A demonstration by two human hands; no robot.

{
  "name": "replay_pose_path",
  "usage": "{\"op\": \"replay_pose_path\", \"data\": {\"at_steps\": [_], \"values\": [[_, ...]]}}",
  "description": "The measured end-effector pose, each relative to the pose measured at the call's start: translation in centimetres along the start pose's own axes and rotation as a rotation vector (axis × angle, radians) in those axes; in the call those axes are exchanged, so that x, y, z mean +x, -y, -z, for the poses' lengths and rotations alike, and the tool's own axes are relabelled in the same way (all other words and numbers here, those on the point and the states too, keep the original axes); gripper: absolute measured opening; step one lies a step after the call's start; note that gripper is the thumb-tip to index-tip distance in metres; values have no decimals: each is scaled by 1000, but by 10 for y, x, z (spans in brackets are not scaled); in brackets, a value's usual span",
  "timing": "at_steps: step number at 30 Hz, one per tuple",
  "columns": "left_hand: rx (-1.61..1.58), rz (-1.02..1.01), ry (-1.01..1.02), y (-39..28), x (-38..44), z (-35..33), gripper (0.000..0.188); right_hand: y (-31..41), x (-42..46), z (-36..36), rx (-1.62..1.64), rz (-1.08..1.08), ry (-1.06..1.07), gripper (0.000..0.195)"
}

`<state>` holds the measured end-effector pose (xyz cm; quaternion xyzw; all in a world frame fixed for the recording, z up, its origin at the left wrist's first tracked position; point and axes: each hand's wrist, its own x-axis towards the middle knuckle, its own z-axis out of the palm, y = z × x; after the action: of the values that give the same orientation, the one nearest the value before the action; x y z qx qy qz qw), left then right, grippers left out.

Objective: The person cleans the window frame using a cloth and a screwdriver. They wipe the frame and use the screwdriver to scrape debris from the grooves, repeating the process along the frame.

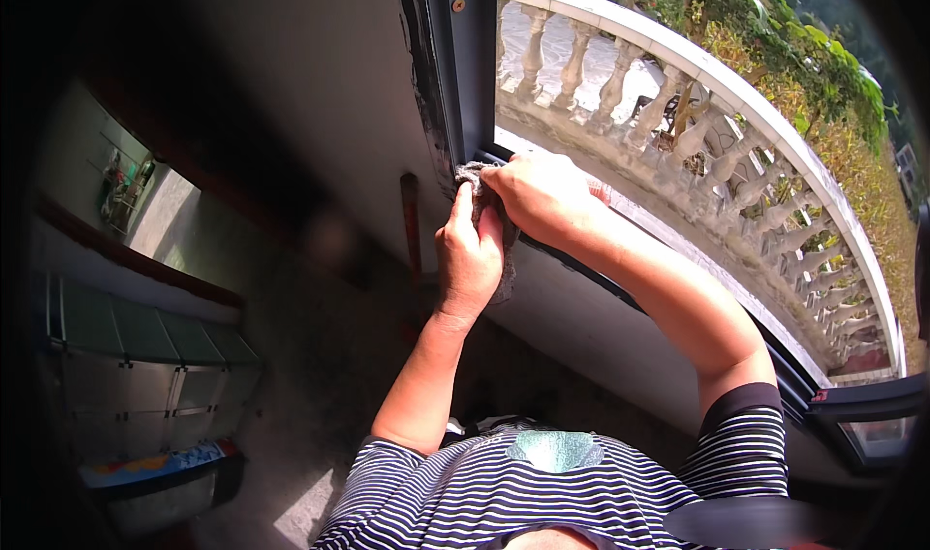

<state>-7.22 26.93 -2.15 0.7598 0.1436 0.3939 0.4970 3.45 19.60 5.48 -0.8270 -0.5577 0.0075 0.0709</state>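
A grey cloth (506,277) hangs bunched at the lower corner of a dark metal window frame (476,63). My left hand (471,248) grips it from below, thumb and forefinger pointing up along the cloth. Just above and to the right, my right hand (541,190) has its fingertips on the cloth's upper end, pressed into the corner where the upright meets the sill. The fingers of the right hand are partly hidden behind its back. Part of the cloth dangles below the sill, behind the left hand.
Outside the opening runs a stone balustrade (632,70) with trees beyond. A wooden handle or stick (411,223) leans by the white wall (356,114). A glass-fronted cabinet (145,375) stands on the left. At lower right, a framed pane (879,430) adjoins the sill.
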Motion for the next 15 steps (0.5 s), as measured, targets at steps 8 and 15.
{"op": "replay_pose_path", "data": {"at_steps": [8,15], "values": [[273,8,122,10,2,12,25,26,19,7,-294,132,58,10],[145,69,178,-10,-23,-7,26,8,-34,-7,-233,53,-47,12]]}}
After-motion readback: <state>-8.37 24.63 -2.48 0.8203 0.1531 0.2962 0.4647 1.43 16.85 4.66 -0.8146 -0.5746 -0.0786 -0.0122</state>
